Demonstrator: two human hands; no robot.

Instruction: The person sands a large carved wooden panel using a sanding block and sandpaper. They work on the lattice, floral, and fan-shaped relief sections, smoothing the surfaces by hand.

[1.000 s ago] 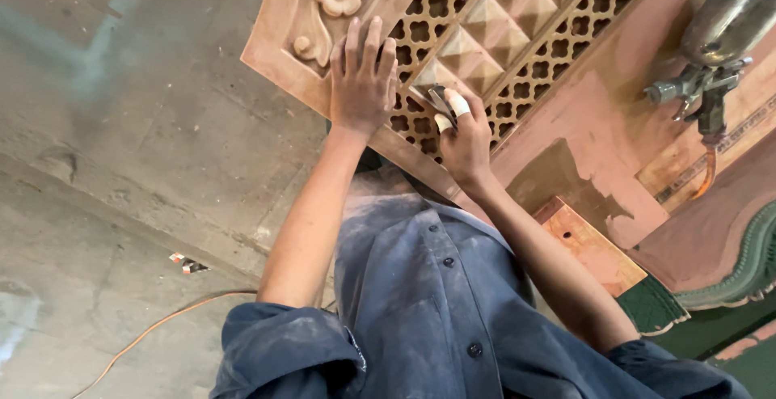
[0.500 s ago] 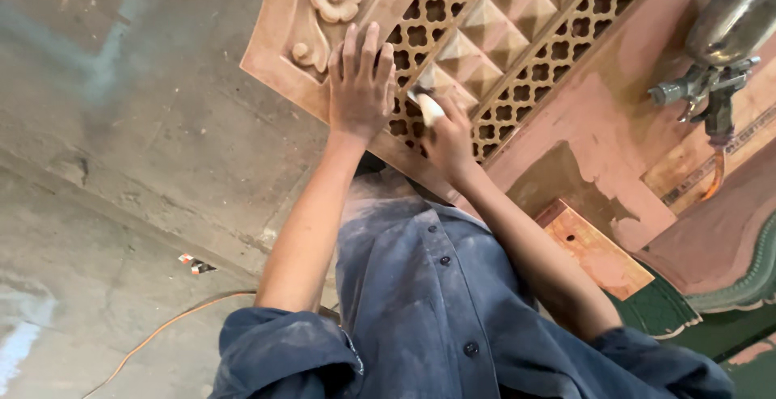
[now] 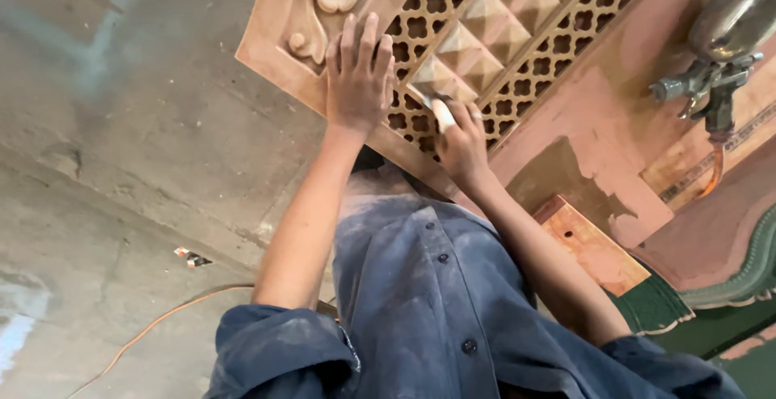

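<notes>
A carved wooden panel (image 3: 493, 19) with lattice holes, raised pyramids and a flower ornament lies in front of me. My left hand (image 3: 358, 80) rests flat on its carved border, fingers spread. My right hand (image 3: 461, 140) is closed around a small folded piece of sandpaper (image 3: 440, 112), pressed against the lattice near the panel's lower edge. Both forearms are bare and come out of dusty blue shirt sleeves.
A metal spray gun (image 3: 715, 43) with a cup lies at the upper right on a pink-stained work surface (image 3: 598, 116). A small wooden block (image 3: 590, 245) sits near my right elbow. An orange cable (image 3: 162, 322) runs over the grey concrete floor (image 3: 121, 124).
My right hand has slid left and down along the lattice with the sandpaper. My left hand has stayed flat on the panel's border.
</notes>
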